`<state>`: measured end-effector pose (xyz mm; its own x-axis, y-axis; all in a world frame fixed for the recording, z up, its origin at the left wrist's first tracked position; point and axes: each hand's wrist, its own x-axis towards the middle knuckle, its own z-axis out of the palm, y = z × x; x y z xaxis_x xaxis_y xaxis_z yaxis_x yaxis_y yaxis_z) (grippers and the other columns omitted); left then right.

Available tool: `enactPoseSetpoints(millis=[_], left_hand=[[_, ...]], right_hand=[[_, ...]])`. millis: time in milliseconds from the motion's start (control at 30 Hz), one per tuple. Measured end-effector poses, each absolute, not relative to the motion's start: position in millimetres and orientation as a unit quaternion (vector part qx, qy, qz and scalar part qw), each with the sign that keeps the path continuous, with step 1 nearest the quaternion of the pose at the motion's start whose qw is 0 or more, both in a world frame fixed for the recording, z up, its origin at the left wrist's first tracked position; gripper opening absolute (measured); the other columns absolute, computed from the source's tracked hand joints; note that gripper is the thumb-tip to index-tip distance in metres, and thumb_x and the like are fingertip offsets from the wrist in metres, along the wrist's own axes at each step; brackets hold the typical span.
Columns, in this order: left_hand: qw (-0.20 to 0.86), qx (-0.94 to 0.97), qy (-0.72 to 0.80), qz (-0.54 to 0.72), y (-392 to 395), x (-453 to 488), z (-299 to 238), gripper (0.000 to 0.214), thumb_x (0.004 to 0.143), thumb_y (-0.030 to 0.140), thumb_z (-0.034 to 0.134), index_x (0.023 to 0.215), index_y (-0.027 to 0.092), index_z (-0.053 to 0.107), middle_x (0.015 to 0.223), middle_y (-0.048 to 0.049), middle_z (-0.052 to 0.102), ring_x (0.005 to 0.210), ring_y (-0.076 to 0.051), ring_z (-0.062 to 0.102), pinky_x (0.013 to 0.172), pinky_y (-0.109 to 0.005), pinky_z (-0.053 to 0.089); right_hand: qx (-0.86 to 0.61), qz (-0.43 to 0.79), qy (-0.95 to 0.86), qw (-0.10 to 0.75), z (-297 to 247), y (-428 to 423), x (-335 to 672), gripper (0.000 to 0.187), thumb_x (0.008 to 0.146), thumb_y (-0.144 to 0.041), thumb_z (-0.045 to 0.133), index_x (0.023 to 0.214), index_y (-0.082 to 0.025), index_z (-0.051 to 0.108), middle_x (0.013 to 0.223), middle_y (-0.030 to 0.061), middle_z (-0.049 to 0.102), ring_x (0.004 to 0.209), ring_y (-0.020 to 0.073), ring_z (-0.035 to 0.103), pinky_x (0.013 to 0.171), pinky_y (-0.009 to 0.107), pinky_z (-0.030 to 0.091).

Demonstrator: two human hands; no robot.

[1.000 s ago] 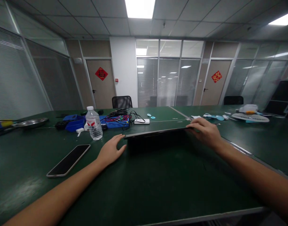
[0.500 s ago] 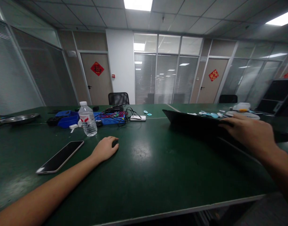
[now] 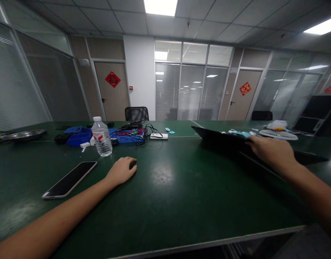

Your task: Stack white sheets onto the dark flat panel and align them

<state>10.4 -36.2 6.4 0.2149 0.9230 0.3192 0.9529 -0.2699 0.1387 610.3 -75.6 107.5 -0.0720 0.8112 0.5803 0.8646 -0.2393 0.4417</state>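
A person's two bare forearms reach over a dark green table (image 3: 165, 216). The right hand (image 3: 273, 149) has hold of a thin, dark, flat panel (image 3: 222, 141) by its upper edge, the fingers closed down on the rim; the thumb's exact place is hard to make out. The panel is tilted, and most of what shows of it stretches away to the left of that hand — its long axis seems to run from a pointed far-left corner across toward the right, passing beneath the hand. Whether its lower edge touches the tabletop is lost in shadow.

The right hand is plainly the nearer one. The left hand (image 3: 121, 171) rests well apart from the panel, on its left, with fingers slightly bent and thumb spread away from them — nothing can be seen in its grasp. Just beside the left forearm, a phone (image 3: 70, 180) lies flat, screen dark. Beyond the phone stands an upright clear water bottle (image 3: 102, 138), and farther back are a blue tray (image 3: 122, 139) of tangled cables (image 3: 133, 126) and a white bar (image 3: 158, 136)
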Motion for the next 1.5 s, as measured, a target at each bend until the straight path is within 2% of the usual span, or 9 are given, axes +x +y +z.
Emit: enactPoseSetpoints(millis=[167,467,600,733,967,1033,1200,1367,1500], left_hand=[[0.043,-0.779,-0.6,-0.178,-33.1,6.3,3.3,0.053,0.09,0.05,0.047,0.125,0.017,0.071,0.129,-0.012,0.071,0.122,-0.031,0.063,0.107,-0.042,0.047],[-0.022,-0.764,-0.606,-0.221,-24.2,-1.1,2.0,0.058,0.091,0.055,0.044,0.126,0.016,0.07,0.131,-0.012,0.07,0.124,-0.03,0.062,0.109,-0.04,0.045],[-0.105,-0.702,-0.631,-0.312,-20.6,-7.2,12.2,0.063,0.094,0.061,0.034,0.121,0.019,0.073,0.131,-0.0087,0.072,0.124,-0.03,0.063,0.107,-0.04,0.046],[-0.163,-0.653,-0.639,-0.374,-14.1,-17.6,16.0,0.071,0.095,0.066,0.026,0.116,0.02,0.076,0.123,-0.0088,0.075,0.115,-0.03,0.069,0.103,-0.041,0.048],[-0.108,-0.695,-0.653,-0.28,-15.8,-22.8,13.4,0.059,0.09,0.062,0.042,0.117,0.023,0.076,0.124,-0.007,0.076,0.119,-0.031,0.068,0.103,-0.039,0.049],[-0.085,-0.727,-0.642,-0.228,-19.8,-20.2,12.0,0.06,0.087,0.06,0.047,0.126,0.022,0.072,0.136,-0.0079,0.07,0.129,-0.032,0.062,0.11,-0.039,0.045],[-0.051,-0.786,-0.603,-0.124,-24.1,-17.0,6.9,0.08,0.086,0.07,0.048,0.148,0.02,0.055,0.164,-0.0133,0.038,0.154,-0.04,0.025,0.123,-0.054,0.026],[-0.036,-0.801,-0.589,-0.104,-19.9,-18.0,2.4,0.08,0.091,0.071,0.042,0.152,0.02,0.049,0.166,-0.0153,0.035,0.155,-0.04,0.022,0.124,-0.057,0.023],[-0.048,-0.804,-0.581,-0.117,-19.3,-18.3,3.8,0.079,0.091,0.07,0.043,0.151,0.018,0.051,0.165,-0.0163,0.036,0.155,-0.039,0.023,0.124,-0.057,0.022]], right_hand=[[-0.628,-0.436,-0.642,0.061,132.7,-78.8,590.9,0.031,0.103,-0.035,0.042,0.108,-0.018,0.068,0.115,0.0133,0.072,0.1,0.0302,0.067,0.063,0.036,0.044],[-0.567,-0.393,-0.719,0.084,175.8,-118.2,525.8,0.037,0.096,-0.053,0.051,0.117,-0.025,0.063,0.1,0.0074,0.073,0.083,0.0291,0.067,0.058,0.035,0.04],[-0.498,-0.32,-0.803,0.064,150.8,-126.7,482.2,0.028,0.096,-0.044,0.052,0.112,-0.023,0.061,0.083,0.0049,0.072,0.069,0.0234,0.066,0.059,0.032,0.04],[-0.405,-0.23,-0.885,0.012,103.1,-124.1,437.6,0.021,0.095,-0.027,0.053,0.112,-0.021,0.063,0.092,0.0075,0.075,0.075,0.0208,0.069,0.062,0.029,0.042],[-0.261,-0.053,-0.964,0.001,68.9,-79.3,408.9,0.045,0.102,-0.057,0.045,0.119,-0.023,0.07,0.106,0.0083,0.076,0.092,0.0223,0.071,0.08,0.032,0.05],[-0.277,-0.045,-0.96,0.024,70.8,-49.9,418.9,0.05,0.103,-0.058,0.041,0.123,-0.022,0.069,0.113,0.0098,0.074,0.098,0.0234,0.07,0.085,0.035,0.051],[-0.421,-0.139,-0.896,0.032,52.1,33.1,490.5,0.047,0.1,-0.052,0.047,0.122,-0.018,0.072,0.123,0.0158,0.07,0.111,0.0295,0.065,0.098,0.042,0.048],[-0.67,-0.208,-0.71,0.058,8.7,70.2,583.1,0.063,0.099,-0.055,0.046,0.145,-0.012,0.056,0.155,0.0246,0.045,0.142,0.0391,0.042,0.11,0.052,0.038],[-0.756,-0.118,-0.643,0.041,-0.8,72.0,611.6,0.073,0.101,-0.063,0.034,0.149,-0.01,0.051,0.146,0.0274,0.053,0.131,0.0391,0.053,0.101,0.052,0.044]])
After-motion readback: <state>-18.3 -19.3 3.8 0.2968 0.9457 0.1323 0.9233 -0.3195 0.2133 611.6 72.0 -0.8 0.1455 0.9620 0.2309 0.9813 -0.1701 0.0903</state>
